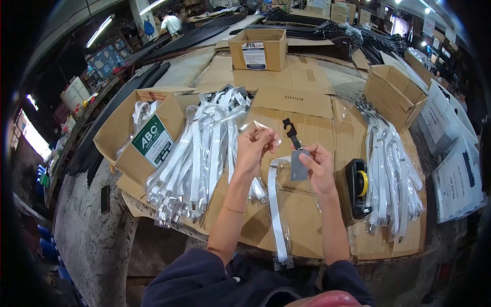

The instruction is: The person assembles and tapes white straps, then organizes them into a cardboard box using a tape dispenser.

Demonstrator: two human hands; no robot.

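My right hand (318, 166) grips a grey hang tag (299, 165) with a black hook-shaped hanger (290, 130) standing up from its top. Just to the left, my left hand (254, 149) is closed in a pinch. A shiny bit of clear film shows by its fingertips, but what it holds is not plain. Below and between both hands lies a white belt (275, 210) in a clear plastic sleeve, its top end near the tag. The cardboard sheet (302, 210) lies under it.
Left is a heap of sleeved white belts (197, 148) beside an open carton (110, 138). Another belt pile (391, 174) lies right, near a black tape dispenser (355, 189). Cartons stand at the back (279, 51) and right (394, 97). A phone (105, 199) lies left; a person (171, 24) is far off.
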